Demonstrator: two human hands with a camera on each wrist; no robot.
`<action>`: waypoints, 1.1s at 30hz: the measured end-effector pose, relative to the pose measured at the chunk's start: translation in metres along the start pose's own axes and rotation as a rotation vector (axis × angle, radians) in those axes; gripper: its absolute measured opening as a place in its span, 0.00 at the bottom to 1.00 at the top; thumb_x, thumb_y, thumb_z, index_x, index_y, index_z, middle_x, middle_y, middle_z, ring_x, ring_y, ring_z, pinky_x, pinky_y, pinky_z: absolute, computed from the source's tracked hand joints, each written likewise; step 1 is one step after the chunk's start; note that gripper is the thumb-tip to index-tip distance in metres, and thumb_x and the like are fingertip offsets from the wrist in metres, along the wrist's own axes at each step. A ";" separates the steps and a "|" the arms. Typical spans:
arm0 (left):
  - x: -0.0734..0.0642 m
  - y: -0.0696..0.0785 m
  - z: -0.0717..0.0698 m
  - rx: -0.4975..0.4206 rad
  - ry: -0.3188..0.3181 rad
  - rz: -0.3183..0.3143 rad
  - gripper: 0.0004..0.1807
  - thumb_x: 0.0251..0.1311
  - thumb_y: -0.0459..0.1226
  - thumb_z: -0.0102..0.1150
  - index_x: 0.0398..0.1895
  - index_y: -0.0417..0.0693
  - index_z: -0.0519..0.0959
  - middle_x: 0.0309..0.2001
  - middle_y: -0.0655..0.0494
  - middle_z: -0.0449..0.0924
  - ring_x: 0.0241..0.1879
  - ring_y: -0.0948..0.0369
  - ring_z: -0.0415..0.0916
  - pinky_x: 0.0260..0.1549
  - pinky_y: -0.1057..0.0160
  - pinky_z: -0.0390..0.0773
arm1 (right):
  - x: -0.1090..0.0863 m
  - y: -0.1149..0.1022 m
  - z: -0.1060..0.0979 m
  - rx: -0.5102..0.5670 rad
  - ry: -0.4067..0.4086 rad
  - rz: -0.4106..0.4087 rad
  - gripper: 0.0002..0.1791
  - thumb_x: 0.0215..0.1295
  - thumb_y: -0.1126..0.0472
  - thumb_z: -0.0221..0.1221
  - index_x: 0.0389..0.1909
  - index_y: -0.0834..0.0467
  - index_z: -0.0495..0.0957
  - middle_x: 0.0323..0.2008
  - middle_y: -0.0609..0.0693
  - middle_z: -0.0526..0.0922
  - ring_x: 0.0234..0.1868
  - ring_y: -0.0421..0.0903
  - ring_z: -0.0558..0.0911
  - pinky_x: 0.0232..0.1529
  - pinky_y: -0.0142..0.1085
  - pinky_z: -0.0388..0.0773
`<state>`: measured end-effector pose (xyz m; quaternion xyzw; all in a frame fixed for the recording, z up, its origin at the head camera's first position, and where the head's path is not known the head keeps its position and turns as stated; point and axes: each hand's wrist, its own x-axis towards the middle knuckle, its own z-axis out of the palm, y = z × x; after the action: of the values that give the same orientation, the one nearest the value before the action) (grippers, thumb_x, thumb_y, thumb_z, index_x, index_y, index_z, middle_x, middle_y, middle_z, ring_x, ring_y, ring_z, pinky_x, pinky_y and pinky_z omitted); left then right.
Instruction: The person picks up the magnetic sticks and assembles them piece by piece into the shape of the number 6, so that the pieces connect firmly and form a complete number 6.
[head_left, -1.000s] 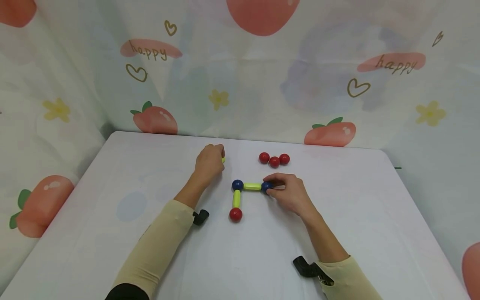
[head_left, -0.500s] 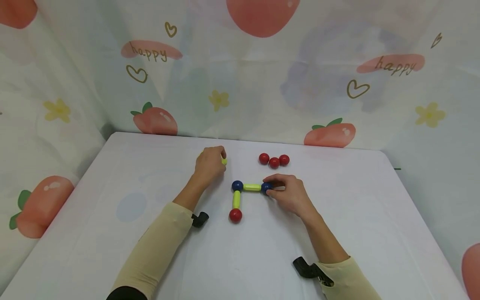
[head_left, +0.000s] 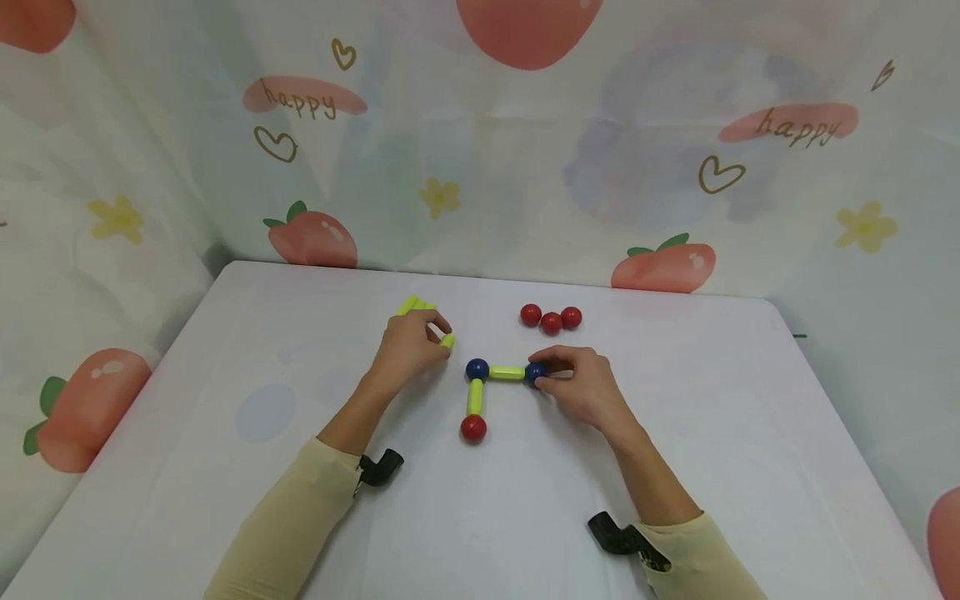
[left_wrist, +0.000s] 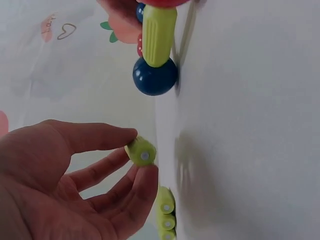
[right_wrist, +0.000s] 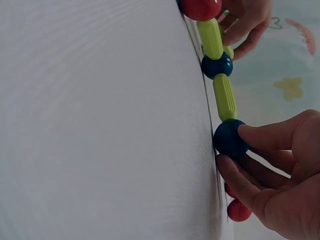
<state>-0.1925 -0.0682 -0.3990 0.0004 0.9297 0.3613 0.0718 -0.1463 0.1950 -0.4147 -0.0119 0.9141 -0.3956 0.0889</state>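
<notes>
My left hand (head_left: 408, 348) pinches a yellow-green magnetic rod (left_wrist: 142, 152) between thumb and fingertips, its round end with a metal dot showing in the left wrist view. To the right lies an L-shaped build: a red ball (head_left: 473, 429), a rod (head_left: 475, 397), a corner blue ball (head_left: 477, 370), another rod (head_left: 507, 372) and an end blue ball (head_left: 536, 373). That end ball is held between thumb and fingers of my right hand (head_left: 581, 385). Several more yellow-green rods (left_wrist: 166, 212) lie side by side just behind the left hand, partly hidden by it in the head view.
Three loose red balls (head_left: 551, 322) sit close together toward the back of the white table (head_left: 675, 433). Behind the table's far edge hangs a printed cloth (head_left: 510, 167) with fruit and flowers. A black wrist camera (head_left: 380, 468) juts from the left sleeve.
My left hand has drawn back toward me from the rods at the rear, bringing one rod with it and uncovering the others. The right hand and the build stay put.
</notes>
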 end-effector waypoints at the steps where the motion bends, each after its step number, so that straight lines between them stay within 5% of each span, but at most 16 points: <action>1: -0.004 0.000 -0.001 -0.009 -0.013 -0.004 0.13 0.60 0.36 0.70 0.49 0.49 0.85 0.40 0.50 0.85 0.39 0.54 0.81 0.33 0.63 0.81 | 0.000 0.000 0.000 0.000 0.000 0.001 0.18 0.70 0.63 0.65 0.60 0.52 0.84 0.56 0.57 0.86 0.58 0.56 0.83 0.56 0.48 0.85; 22: -0.070 -0.007 -0.002 -0.227 -0.187 -0.059 0.13 0.57 0.35 0.73 0.45 0.49 0.84 0.34 0.54 0.84 0.25 0.60 0.84 0.29 0.63 0.83 | 0.001 0.000 0.000 -0.003 0.010 0.002 0.19 0.70 0.64 0.65 0.60 0.53 0.85 0.58 0.56 0.85 0.58 0.56 0.84 0.55 0.48 0.85; 33: -0.090 0.000 0.005 -0.260 -0.266 -0.063 0.14 0.55 0.34 0.76 0.43 0.47 0.81 0.34 0.52 0.82 0.23 0.59 0.84 0.28 0.62 0.83 | 0.006 -0.001 0.000 0.006 0.022 0.002 0.19 0.69 0.64 0.66 0.60 0.52 0.85 0.56 0.56 0.86 0.57 0.55 0.84 0.55 0.48 0.85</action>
<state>-0.1028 -0.0696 -0.3906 0.0099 0.8570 0.4729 0.2046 -0.1522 0.1941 -0.4149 -0.0065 0.9137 -0.3984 0.0793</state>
